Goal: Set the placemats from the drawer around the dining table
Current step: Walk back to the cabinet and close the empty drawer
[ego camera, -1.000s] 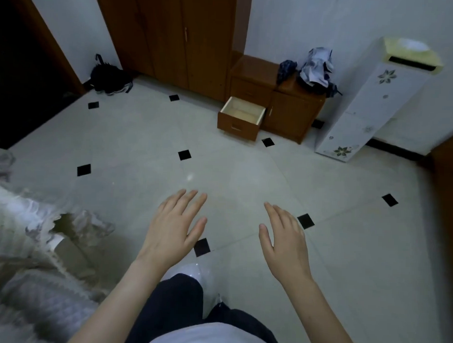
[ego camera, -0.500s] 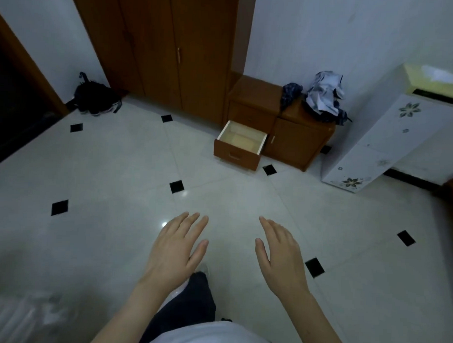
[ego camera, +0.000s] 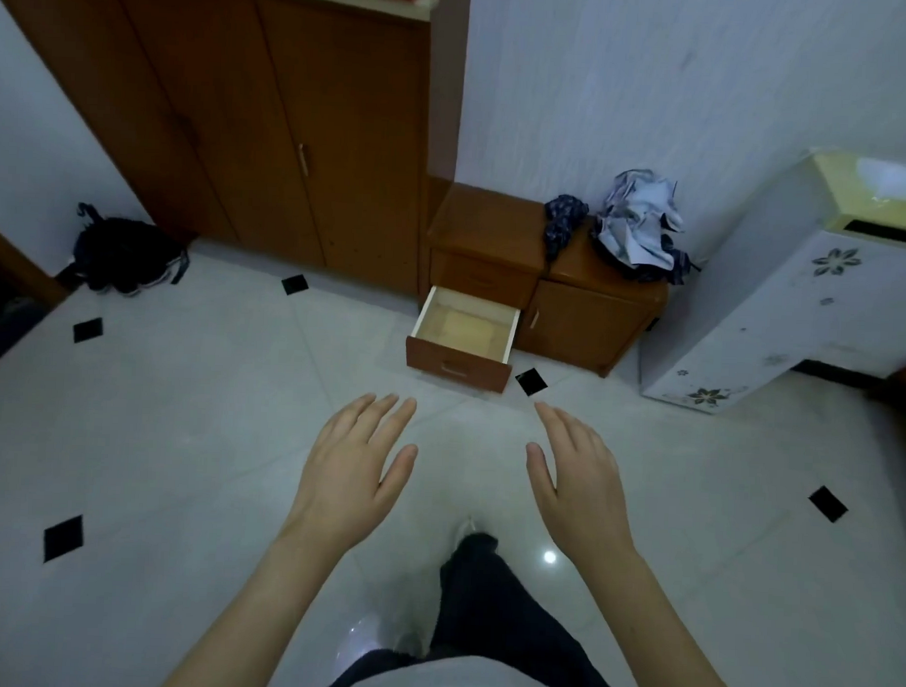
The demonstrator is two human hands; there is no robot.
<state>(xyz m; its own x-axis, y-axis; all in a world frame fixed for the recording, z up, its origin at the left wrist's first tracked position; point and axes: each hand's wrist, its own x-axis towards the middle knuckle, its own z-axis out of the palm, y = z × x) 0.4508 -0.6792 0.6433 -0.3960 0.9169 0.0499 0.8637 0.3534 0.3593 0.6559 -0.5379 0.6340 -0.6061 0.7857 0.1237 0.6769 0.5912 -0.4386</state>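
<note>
The person stands on a pale tiled floor [ego camera: 179, 462] set with small black diamonds, both hands held out palm-down in front of the body. The left hand [ego camera: 354, 473] is spread flat, fingers loosely apart, its grip on nothing. The right hand [ego camera: 579, 481] is likewise flat and spread, holding nothing.

Ahead of the hands, the lowest drawer [ego camera: 464, 338] of a brown cabinet [ego camera: 585, 317] stands pulled out over the floor. A flat tan layer lies on its bottom; whether that is a placemat or bare board cannot be told.

Crumpled cloths [ego camera: 637, 226] sit on the cabinet top. A tall wardrobe [ego camera: 273, 131] stands to its left, a white floral-printed unit [ego camera: 770, 313] to its right, a dark bag [ego camera: 123, 254] by the wall. No writing is legible anywhere.
</note>
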